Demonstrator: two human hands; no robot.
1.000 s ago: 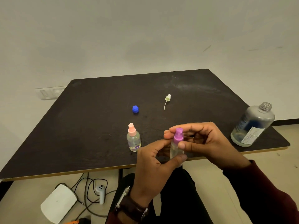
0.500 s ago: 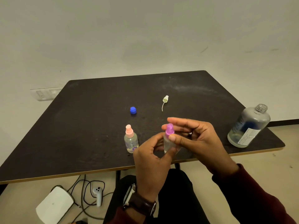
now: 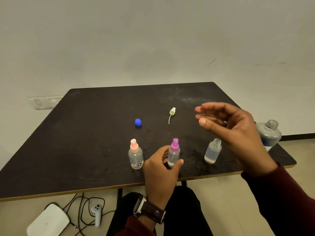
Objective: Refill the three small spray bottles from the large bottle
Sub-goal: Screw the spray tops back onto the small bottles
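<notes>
Left hand [image 3: 162, 169]: yours, low centre of the frame, fingers curled around the purple-top bottle [image 3: 173, 153], thumb on its near side; the bottle stands upright on the counter [image 3: 85, 150].
Right hand [image 3: 233, 132]: yours, raised above the counter at right of centre, fingers loosely spread and holding nothing.
Small bottles: three, in a row near the front edge. The pink-top bottle [image 3: 135, 155] stands just left of your left hand. The open bottle [image 3: 213, 151] stands to the right with no top, a little liquid in its bottom.
Large bottle [image 3: 269, 133]: one, at the right edge of the counter, uncapped, partly hidden behind your right hand.
Loose tops: two. A blue cap [image 3: 138, 122] lies mid-counter; a white sprayer [image 3: 171, 114] with its tube lies to the cap's right, well apart from the bottles.
In the way: your right wrist and sleeve [image 3: 281, 198] cover the counter's near right corner and the lower part of the large bottle.
Around: a watch [image 3: 148, 209] on your left wrist; under the counter, lower left of the frame, one white box [image 3: 47, 220], cables [image 3: 83, 208] and a small white controller [image 3: 96, 212] on the floor; a wall socket [image 3: 43, 103] at left.
</notes>
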